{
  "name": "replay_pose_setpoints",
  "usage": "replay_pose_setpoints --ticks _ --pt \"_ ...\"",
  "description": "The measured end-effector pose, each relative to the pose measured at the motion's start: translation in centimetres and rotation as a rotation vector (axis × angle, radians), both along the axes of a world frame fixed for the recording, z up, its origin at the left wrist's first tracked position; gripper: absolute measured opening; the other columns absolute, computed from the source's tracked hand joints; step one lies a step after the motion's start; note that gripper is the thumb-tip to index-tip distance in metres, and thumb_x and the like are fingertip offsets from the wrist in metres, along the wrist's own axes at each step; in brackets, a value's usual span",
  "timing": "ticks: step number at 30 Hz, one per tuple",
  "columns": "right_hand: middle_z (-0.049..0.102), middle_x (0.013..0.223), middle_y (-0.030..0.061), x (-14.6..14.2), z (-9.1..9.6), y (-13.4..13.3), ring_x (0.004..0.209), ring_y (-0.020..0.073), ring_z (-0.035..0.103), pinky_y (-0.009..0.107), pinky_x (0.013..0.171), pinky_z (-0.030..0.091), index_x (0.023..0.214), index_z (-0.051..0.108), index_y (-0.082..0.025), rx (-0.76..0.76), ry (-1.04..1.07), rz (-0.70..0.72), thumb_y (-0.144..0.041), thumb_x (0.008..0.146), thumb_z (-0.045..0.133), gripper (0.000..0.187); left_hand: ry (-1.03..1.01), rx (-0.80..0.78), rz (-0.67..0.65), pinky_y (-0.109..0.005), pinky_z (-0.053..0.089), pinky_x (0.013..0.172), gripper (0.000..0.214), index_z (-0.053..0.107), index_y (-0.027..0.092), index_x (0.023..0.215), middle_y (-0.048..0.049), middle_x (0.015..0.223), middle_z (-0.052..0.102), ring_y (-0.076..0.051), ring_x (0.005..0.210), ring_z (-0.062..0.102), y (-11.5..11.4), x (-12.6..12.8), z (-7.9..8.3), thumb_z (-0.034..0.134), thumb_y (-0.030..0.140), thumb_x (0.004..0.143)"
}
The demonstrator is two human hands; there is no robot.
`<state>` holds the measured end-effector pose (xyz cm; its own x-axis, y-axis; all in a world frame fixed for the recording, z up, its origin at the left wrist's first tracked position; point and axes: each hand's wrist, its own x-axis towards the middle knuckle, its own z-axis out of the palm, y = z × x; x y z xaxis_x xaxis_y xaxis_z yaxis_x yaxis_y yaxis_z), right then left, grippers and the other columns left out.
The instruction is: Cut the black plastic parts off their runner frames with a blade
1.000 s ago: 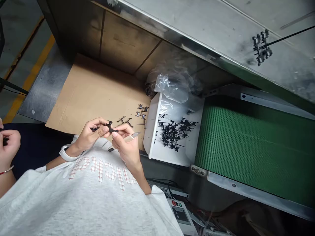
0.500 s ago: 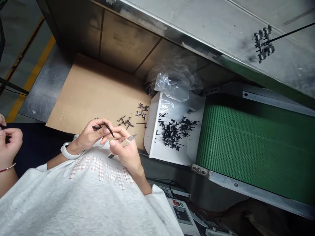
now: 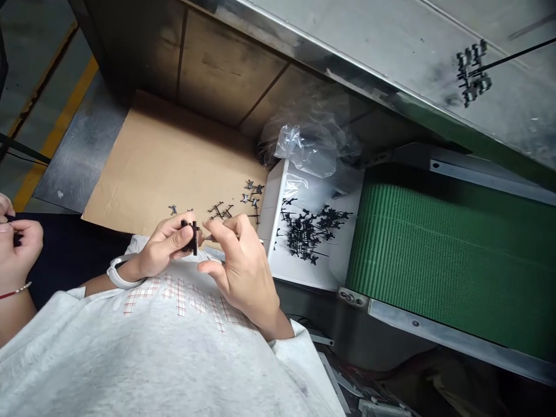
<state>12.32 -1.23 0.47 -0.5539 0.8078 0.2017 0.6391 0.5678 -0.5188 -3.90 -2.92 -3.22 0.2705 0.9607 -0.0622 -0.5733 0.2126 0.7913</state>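
Two hands nearly touch: left hand (image 3: 163,250) pinches small black part (image 3: 190,237) upright, just beside right hand (image 3: 245,269), closed around slim tool (image 3: 216,253).

Across the grey T-shirt (image 3: 130,359), plaid lettering (image 3: 191,292) is being shown upside down and creased; it cannot be made out. Nothing else legible is being shown.

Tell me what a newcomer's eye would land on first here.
The broad green conveyor belt on the right dominates, with a white tray at its end holding a heap of black parts. In the middle, the left hand pinches a small black part while the right hand grips a slim tool beside it, over a cardboard sheet.
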Motion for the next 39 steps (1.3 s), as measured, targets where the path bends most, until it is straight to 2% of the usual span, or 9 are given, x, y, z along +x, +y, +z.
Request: replay_pose_setpoints --ticks 4,8,14,20,24,31,39 --pt "0.046 0.082 0.0043 -0.3 -0.1 0.1 0.07 0.0166 0.045 0.028 0.061 0.041 0.1 0.063 -0.019 0.026 0.004 0.032 -0.072 0.092 0.016 0.071 0.028 -0.01 -0.058 -0.02 0.018 0.04 0.044 0.041 0.019 0.067 0.0076 0.053 0.033 -0.004 0.041 0.021 -0.3 0.0 0.4 0.059 0.051 0.091" --pt "0.043 0.079 0.0031 -0.3 -0.1 0.0 0.067 0.0158 0.043 0.027 0.059 0.038 0.098 0.062 -0.018 0.067 0.008 0.029 -0.07 0.092 0.015 0.071 0.01 -0.011 -0.093 -0.02 0.017 0.038 0.043 0.04 0.019 0.067 0.008 0.052 0.029 -0.004 0.041 0.02 -0.3 0.0 0.6 0.059 0.049 0.092" --pt "0.039 0.078 0.0019 -0.3 -0.4 -0.2 0.067 0.0158 0.04 0.028 0.06 0.036 0.098 0.063 -0.018 0.128 0.015 0.0 -0.069 0.093 0.012 0.072 0.056 -0.017 -0.084 -0.022 0.019 0.041 0.044 0.041 0.019 0.067 0.0066 0.053 0.032 -0.006 0.044 0.023 -0.5 0.2 0.5 0.059 0.051 0.091" --pt "0.039 0.08 0.0022 -0.3 -0.6 -0.3 0.071 0.0168 0.039 0.029 0.063 0.037 0.098 0.065 -0.021 0.093 0.008 -0.015 -0.069 0.092 0.012 0.072 0.074 -0.048 -0.093 -0.023 0.018 0.042 0.046 0.038 0.02 0.067 0.0061 0.054 0.032 -0.007 0.046 0.024 -0.7 0.1 0.7 0.058 0.053 0.09" --pt "0.04 0.081 0.0029 -0.3 -0.6 -0.4 0.072 0.0175 0.039 0.029 0.064 0.035 0.1 0.066 -0.022 0.131 -0.002 -0.038 -0.068 0.093 0.012 0.071 0.114 -0.05 -0.071 -0.024 0.021 0.045 0.047 0.039 0.019 0.065 0.0056 0.055 0.033 -0.007 0.048 0.026 -0.6 0.1 0.9 0.06 0.054 0.089" --pt "0.041 0.074 0.0007 -0.5 -1.2 -0.3 0.067 0.0158 0.038 0.029 0.063 0.029 0.087 0.065 -0.023 0.148 0.011 -0.033 -0.065 0.095 0.011 0.069 0.075 -0.049 -0.055 -0.024 0.023 0.046 0.043 0.041 0.019 0.068 0.006 0.057 0.035 -0.007 0.048 0.027 -0.6 0.1 0.8 0.058 0.049 0.092" --pt "0.043 0.081 0.0022 -0.2 -1.3 0.0 0.073 0.0171 0.043 0.031 0.065 0.036 0.095 0.062 -0.021 0.085 0.125 -0.003 -0.071 0.092 0.019 0.066 0.119 -0.003 -0.038 -0.025 0.026 0.049 0.04 0.045 0.018 0.066 0.0051 0.058 0.035 -0.008 0.05 0.028 -0.7 0.0 1.0 0.056 0.045 0.095"
